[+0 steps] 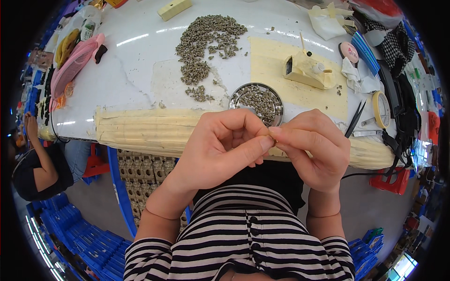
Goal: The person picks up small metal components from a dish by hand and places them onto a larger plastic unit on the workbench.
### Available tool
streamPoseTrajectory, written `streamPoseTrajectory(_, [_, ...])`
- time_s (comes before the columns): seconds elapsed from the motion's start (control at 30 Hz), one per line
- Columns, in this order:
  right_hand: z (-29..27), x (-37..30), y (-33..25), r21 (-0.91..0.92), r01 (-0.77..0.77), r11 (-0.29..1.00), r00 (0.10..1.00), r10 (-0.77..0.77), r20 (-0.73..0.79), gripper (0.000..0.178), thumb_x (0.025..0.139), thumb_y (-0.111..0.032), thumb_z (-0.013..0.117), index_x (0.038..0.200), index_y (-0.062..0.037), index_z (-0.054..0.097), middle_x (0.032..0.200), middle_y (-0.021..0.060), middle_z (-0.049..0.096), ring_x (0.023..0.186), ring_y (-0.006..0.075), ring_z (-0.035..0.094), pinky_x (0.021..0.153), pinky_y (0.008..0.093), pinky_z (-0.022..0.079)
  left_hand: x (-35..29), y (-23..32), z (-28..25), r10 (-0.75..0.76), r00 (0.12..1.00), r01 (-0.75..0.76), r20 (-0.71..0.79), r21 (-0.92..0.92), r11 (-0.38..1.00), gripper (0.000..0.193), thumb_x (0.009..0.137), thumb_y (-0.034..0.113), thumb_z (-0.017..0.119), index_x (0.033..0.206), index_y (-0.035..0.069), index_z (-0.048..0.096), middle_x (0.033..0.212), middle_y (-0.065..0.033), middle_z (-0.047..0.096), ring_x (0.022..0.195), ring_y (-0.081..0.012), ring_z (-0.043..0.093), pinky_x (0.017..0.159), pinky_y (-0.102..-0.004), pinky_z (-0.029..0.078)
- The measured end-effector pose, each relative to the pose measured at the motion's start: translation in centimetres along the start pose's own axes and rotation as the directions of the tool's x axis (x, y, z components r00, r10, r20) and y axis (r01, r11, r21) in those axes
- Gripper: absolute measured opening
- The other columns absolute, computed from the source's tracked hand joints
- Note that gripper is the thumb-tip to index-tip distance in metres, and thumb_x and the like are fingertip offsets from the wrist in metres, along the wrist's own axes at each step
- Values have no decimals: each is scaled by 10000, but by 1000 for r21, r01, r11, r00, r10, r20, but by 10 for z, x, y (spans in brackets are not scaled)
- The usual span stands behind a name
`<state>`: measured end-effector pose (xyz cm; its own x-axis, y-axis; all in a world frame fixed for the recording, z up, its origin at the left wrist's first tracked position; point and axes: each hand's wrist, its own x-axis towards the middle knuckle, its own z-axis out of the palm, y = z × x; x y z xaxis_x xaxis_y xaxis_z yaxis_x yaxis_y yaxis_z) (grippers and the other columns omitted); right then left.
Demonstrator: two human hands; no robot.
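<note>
My left hand (225,147) and my right hand (316,147) meet above the table's near edge, thumbs and forefingers pinched together. Between the fingertips there is something small and brownish, mostly hidden, whose kind I cannot make out. Just beyond my hands stands a round metal dish (281,104) holding many small metal parts (255,99). Farther off, a large loose pile of similar small metal parts (197,44) is spread over the white tabletop (126,79).
Right of the dish, a tape-wrapped block (309,70) sits on a yellowish sheet (267,56). Tweezers (356,118), a tape roll (382,109) and a caliper-like tool (368,133) lie at right. A pink basket-like item (75,70) is far left; a person (44,164) sits beyond it.
</note>
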<state>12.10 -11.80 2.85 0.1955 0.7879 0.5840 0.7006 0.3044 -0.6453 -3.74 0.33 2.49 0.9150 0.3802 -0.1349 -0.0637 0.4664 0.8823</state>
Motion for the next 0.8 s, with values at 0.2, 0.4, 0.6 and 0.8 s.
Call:
streamPoseTrajectory(0.2, [-1, -1, -1, 160, -219, 963, 976, 215, 38, 180, 717, 44, 752, 882, -22, 721, 797, 72, 683, 711, 209, 627, 635, 291, 491, 1, -4, 0, 228, 973, -211, -16, 326, 922, 31, 897, 0, 663, 894, -20, 640, 794, -32, 650, 692, -68, 610, 618, -206, 492])
streamPoseTrajectory(0.4, [0, 1, 0, -15, -133, 991, 991, 133, 1, 185, 702, 49, 760, 849, -24, 674, 785, 75, 656, 703, 223, 612, 622, 310, 482, 4, -4, 8, 544, 837, -394, 64, 760, 517, 92, 795, -64, 703, 865, -11, 674, 793, -86, 663, 670, -156, 601, 608, -254, 479])
streamPoseTrajectory(0.6, [2, 2, 3, -187, 46, 981, 999, -44, 15, 242, 657, 42, 769, 857, -26, 651, 783, 79, 634, 697, 252, 597, 601, 338, 482, 4, -6, 6, 601, 788, -432, 134, 816, 383, 112, 801, -53, 697, 893, -6, 655, 793, -112, 641, 661, -240, 620, 576, -308, 495])
streamPoseTrajectory(0.8, [1, 3, 3, -176, 68, 982, 997, -64, 32, 248, 650, 34, 768, 856, -16, 639, 780, 82, 624, 691, 255, 590, 593, 341, 485, 7, -8, 3, 639, 731, -473, 239, 853, 222, 152, 771, -30, 714, 904, 7, 649, 799, -104, 620, 658, -263, 613, 553, -343, 496])
